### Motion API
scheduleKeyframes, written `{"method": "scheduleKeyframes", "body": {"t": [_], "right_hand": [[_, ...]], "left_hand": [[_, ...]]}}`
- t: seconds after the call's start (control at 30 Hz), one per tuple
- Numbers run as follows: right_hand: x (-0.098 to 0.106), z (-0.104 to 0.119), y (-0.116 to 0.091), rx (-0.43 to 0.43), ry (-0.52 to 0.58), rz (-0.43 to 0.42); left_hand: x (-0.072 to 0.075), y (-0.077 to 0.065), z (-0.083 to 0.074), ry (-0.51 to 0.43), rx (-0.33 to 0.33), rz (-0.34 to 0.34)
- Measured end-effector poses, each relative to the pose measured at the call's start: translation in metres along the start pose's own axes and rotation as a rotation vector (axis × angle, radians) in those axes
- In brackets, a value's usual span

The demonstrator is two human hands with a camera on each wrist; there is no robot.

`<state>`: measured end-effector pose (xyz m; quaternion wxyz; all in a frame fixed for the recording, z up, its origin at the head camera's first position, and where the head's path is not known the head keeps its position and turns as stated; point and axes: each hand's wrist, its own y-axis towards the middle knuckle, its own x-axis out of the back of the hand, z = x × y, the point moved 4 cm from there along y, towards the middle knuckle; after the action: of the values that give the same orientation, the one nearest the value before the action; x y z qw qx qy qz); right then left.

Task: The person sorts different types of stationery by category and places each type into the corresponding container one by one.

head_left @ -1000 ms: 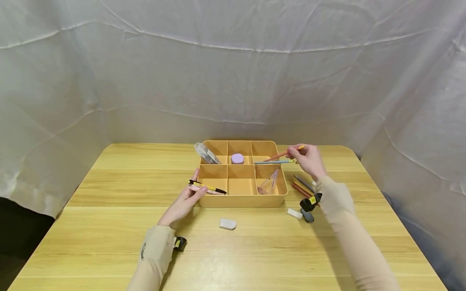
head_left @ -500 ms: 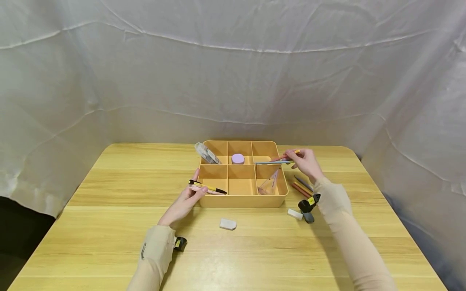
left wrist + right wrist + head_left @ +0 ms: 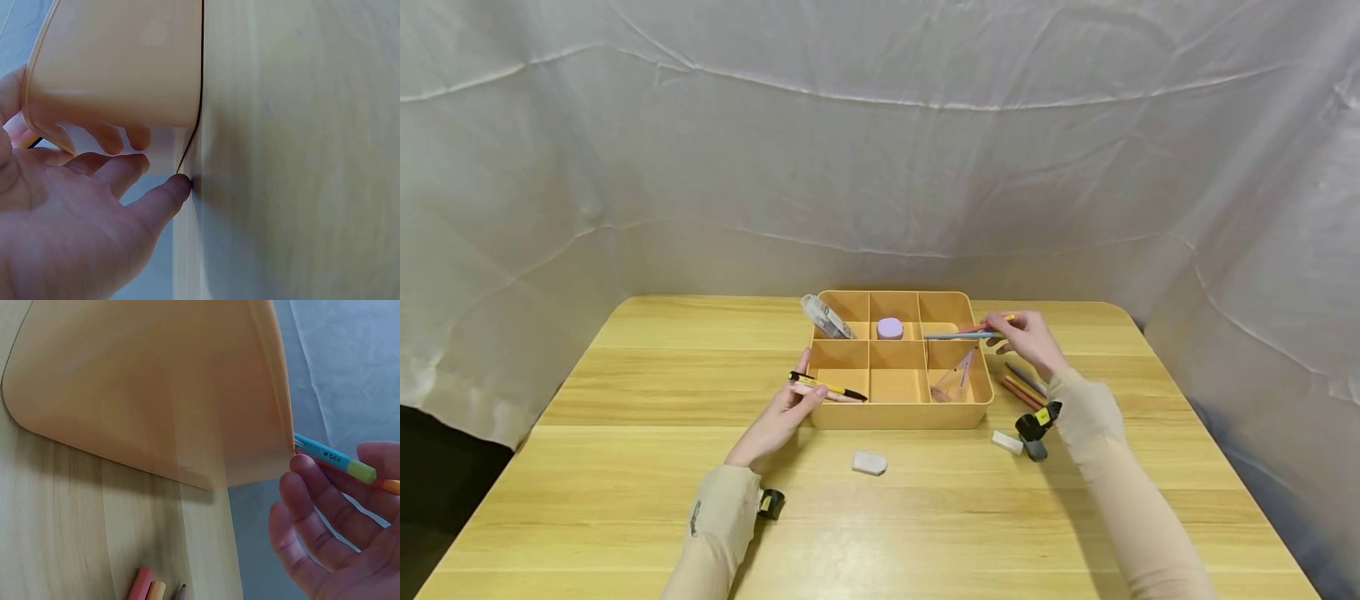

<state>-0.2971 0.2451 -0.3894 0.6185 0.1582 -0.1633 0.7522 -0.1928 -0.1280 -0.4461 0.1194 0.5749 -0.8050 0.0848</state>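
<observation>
Eraser (image 3: 869,463), loose pencils (image 3: 1022,393): set around organizer (image 3: 898,416).
Blue pencil (image 3: 957,336): laid over rim, beside right fingers.
Left hand (image 3: 781,419): pens (image 3: 844,390) pinched at corner.
Right hand (image 3: 1032,342): red pencil (image 3: 974,327) pinched.

Right fingers (image 3: 325,526) at orange-ended pencil (image 3: 390,486) | blue pencil (image 3: 331,456) alongside | box (image 3: 144,394) near | pencil ends (image 3: 142,582) on table (image 3: 56,519)
</observation>
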Motion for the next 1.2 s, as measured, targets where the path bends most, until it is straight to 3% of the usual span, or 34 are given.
{"method": "scheduleKeyframes", "body": {"t": [0.5,0.83,1.2], "right_hand": [[-0.001,0.0,0.0,-0.012,0.034,0.049],[0.0,-0.001,-0.002,0.01,-0.038,0.084],[0.015,-0.003,-0.028,0.083,-0.02,0.049]], "left_hand": [[0.0,0.0,0.0,-0.009,0.003,0.006],[-0.001,0.0,0.001,-0.017,-0.017,0.007],[-0.001,-0.001,0.0,0.002,0.015,0.009]]}}
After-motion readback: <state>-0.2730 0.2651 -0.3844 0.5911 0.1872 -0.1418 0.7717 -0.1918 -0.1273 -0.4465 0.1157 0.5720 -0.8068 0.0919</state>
